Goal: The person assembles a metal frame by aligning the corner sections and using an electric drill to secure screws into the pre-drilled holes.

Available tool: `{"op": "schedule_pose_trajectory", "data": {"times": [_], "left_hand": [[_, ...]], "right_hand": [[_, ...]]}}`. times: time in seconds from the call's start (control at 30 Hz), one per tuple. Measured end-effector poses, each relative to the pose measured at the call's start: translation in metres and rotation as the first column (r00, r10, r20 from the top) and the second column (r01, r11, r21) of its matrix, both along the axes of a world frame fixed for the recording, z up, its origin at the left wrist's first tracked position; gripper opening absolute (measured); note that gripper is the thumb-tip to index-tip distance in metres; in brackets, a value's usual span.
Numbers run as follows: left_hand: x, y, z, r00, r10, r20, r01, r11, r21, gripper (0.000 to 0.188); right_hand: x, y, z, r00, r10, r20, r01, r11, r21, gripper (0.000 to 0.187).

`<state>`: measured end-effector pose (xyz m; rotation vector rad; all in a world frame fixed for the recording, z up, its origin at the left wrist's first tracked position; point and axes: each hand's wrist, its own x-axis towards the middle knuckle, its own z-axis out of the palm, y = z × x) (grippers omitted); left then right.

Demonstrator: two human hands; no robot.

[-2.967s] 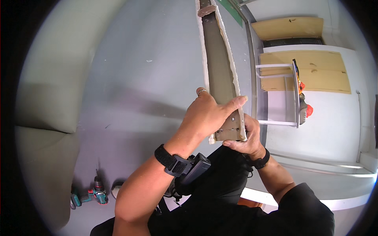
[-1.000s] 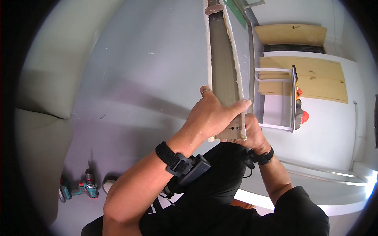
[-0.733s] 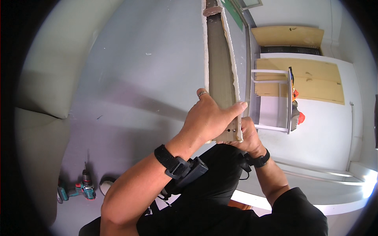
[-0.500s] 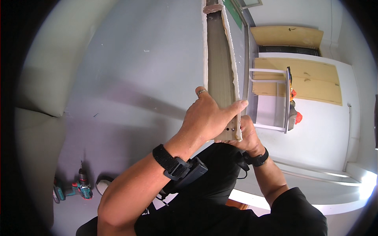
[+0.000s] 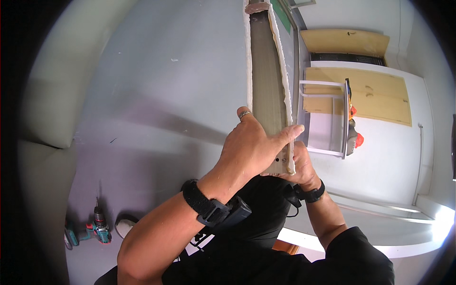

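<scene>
the left hand [image 5: 251, 148], thumb spread, is risking slipping if the ragged board [image 5: 267, 80] crumbles along its edges; the right hand's [image 5: 306, 168] half-hidden fingers, can't tell.

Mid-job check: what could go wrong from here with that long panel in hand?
The left hand has its thumb over the ragged white edge of the panel, which might scrape it. Both it and the right hand hold the near end, so the far end could dip or swing. The drill on the floor has a bit fitted; someone might trip.
</scene>
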<state>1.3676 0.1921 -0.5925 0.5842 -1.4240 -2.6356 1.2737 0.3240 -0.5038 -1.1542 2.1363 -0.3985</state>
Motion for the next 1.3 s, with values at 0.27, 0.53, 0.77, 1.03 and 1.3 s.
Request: {"op": "schedule_pose_trajectory", "data": {"times": [0.27, 0.53, 0.77, 1.03, 1.3], "left_hand": [[-0.002, -0.002, 0.005, 0.999, -0.033, 0.041, 0.035, 0.998, -0.057, 0.117], [-0.003, -0.005, 0.010, 0.992, -0.097, 0.078, 0.106, 0.986, -0.125, 0.115], [-0.005, -0.006, 0.008, 0.990, -0.126, 0.058, 0.131, 0.988, -0.086, 0.107], [-0.003, -0.008, 0.011, 0.988, -0.138, 0.071, 0.141, 0.990, -0.032, 0.100], [-0.010, -0.003, 0.016, 0.995, -0.093, -0.048, 0.094, 0.995, 0.021, 0.092]], "right_hand": [[-0.002, 0.002, 0.003, 0.999, 0.016, -0.031, -0.017, 0.998, -0.058, 0.026], [-0.005, 0.007, 0.005, 0.999, 0.003, -0.041, -0.005, 0.998, -0.059, 0.029], [-0.012, 0.014, 0.007, 0.996, 0.057, -0.073, -0.060, 0.997, -0.046, 0.050], [-0.008, 0.030, 0.012, 0.992, -0.122, -0.029, 0.120, 0.990, -0.073, 0.072], [-0.006, 0.038, 0.016, 0.973, -0.230, -0.028, 0.214, 0.938, -0.274, 0.065]]}}
